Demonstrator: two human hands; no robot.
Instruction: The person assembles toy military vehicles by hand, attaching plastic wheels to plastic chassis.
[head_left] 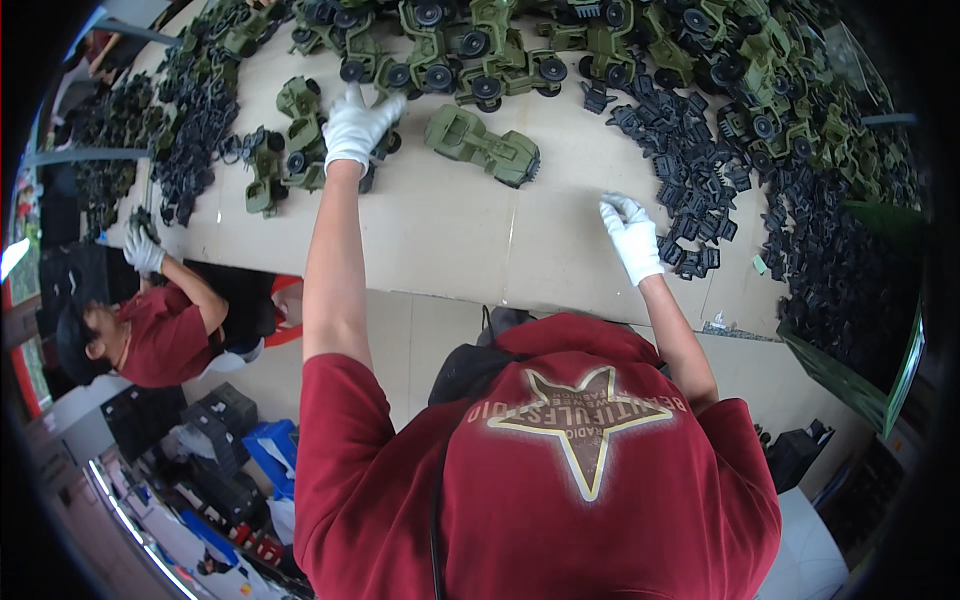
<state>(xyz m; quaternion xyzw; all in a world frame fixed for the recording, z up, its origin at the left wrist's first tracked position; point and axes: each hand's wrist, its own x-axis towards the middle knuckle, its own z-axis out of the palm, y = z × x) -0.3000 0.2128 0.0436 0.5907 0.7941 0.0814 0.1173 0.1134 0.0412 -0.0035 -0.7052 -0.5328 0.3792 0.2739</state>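
Note:
My left hand (pixel 358 125), in a white glove, reaches to the far side of the table with its fingers spread. It is over or against a green toy jeep (pixel 304 135) with black wheels; the contact is partly hidden. My right hand (pixel 632 238), also gloved, hovers above the tabletop at the right, fingers loosely stretched and nothing visible in them. Between the hands, farther off, lies a green toy jeep body (pixel 482 146), with no wheels showing. Small black plastic parts (pixel 690 190) lie nearest my right hand.
Piled green toy jeeps (pixel 430 45) line the table's (pixel 450 235) far side. More jeeps and black parts (pixel 820 250) heap up at the right beside a green-edged panel (pixel 870 380). At the left, a co-worker (pixel 160 330) in a red shirt and white glove works at the same table.

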